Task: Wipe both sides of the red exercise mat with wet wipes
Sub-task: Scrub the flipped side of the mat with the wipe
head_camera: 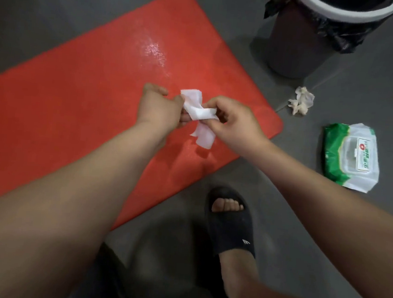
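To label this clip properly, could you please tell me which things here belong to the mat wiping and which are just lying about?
Part of the job: red mat; wet wipe, pinched by left hand and right hand; pack of wet wipes on the floor.
Just lying about: crumpled wipe on the floor; bin with black liner; black slipper.

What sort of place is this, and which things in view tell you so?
Probably an indoor room at home or in a gym: a smooth grey floor, a red exercise mat laid flat on it, a bin with a black liner, and the person wears a black slipper.
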`<action>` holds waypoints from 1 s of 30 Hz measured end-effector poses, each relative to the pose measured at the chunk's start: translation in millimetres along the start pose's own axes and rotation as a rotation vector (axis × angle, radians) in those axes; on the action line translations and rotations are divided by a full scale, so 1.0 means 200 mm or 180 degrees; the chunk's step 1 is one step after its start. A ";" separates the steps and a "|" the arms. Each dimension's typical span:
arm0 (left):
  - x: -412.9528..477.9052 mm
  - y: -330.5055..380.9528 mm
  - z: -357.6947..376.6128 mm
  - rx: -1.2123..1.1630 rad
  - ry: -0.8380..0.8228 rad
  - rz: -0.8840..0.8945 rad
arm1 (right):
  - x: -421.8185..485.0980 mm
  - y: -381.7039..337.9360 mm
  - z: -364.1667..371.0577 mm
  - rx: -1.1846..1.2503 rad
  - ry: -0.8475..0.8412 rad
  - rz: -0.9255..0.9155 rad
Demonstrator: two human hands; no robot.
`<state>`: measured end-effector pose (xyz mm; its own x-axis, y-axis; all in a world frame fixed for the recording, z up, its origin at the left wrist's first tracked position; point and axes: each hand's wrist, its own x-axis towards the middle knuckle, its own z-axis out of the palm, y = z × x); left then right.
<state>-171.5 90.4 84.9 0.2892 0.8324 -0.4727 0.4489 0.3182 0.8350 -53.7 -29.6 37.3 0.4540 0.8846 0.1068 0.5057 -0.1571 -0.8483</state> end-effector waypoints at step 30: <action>0.24 -0.14 0.45 -0.0588 -0.1455 -0.0793 | 0.11 0.43 -0.30 0.1914 -0.0366 0.2564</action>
<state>-94.3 79.6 13.0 0.5494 0.4531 -0.7020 0.4067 0.5889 0.6984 44.8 -50.0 -2.4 0.4077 0.6547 -0.6366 -0.3880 -0.5069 -0.7698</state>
